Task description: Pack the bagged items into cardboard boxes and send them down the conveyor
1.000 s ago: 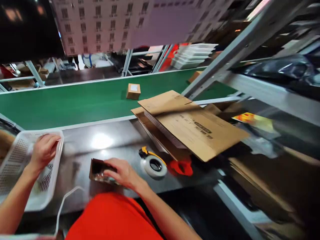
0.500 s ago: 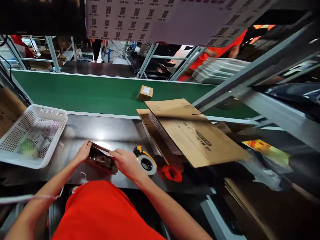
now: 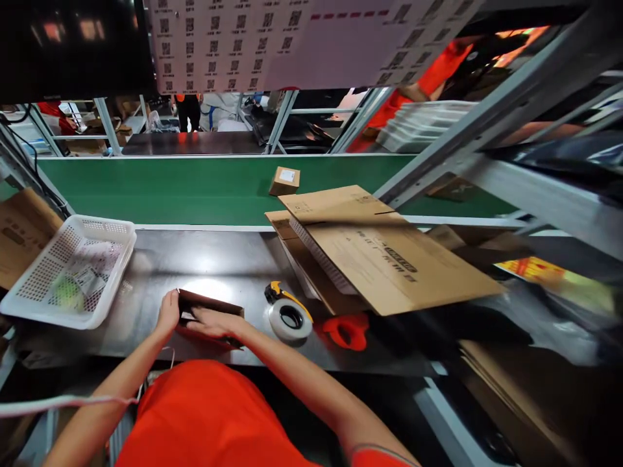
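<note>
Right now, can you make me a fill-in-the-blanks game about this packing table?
The conveyor belt is coloured ____.
The small parcel sits on the ____.
The tape roll lies to the ____ of the right hand, which rests on the brown carton.
The white basket stands to the ____ of the left hand.
Missing words: green; belt; right; left.
</note>
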`<control>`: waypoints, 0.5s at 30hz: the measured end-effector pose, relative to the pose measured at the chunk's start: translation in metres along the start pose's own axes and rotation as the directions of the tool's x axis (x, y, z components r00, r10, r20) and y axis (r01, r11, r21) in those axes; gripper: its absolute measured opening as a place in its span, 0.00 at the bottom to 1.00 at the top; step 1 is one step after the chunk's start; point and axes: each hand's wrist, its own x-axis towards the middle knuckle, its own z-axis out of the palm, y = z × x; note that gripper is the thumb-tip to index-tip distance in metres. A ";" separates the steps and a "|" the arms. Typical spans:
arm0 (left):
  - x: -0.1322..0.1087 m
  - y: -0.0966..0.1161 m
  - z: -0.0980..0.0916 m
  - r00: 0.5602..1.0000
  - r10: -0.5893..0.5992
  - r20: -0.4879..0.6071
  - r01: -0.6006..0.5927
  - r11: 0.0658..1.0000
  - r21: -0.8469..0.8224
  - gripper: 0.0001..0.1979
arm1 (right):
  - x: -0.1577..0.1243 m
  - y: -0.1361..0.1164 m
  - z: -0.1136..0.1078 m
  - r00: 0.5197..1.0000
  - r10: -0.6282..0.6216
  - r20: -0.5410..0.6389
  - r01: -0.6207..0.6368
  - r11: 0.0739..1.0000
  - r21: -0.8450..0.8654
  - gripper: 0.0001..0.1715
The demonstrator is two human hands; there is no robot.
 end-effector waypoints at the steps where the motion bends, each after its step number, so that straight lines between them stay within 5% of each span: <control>1: -0.001 0.000 0.002 1.000 -0.006 -0.018 0.006 1.000 0.004 0.18 | -0.005 0.002 -0.006 0.998 -0.011 0.063 0.010 1.000 0.018 0.10; 7: -0.021 0.003 0.007 0.979 -0.018 -0.205 0.022 1.000 0.017 0.16 | -0.014 0.002 -0.007 0.970 0.093 0.226 -0.112 0.991 0.071 0.14; 11: -0.033 0.011 0.000 0.968 0.215 -0.129 -0.208 0.976 0.065 0.15 | -0.026 0.000 -0.010 0.968 0.109 0.225 -0.146 0.977 0.157 0.13; 13: -0.031 0.018 -0.003 0.945 0.327 -0.025 -0.322 0.938 0.130 0.14 | -0.049 0.001 -0.017 0.984 0.137 0.118 -0.159 0.967 0.199 0.15; 15: -0.026 0.023 -0.003 0.927 0.375 0.027 -0.374 0.913 0.166 0.12 | -0.081 0.003 -0.019 0.959 0.248 -0.138 -0.210 0.947 0.244 0.19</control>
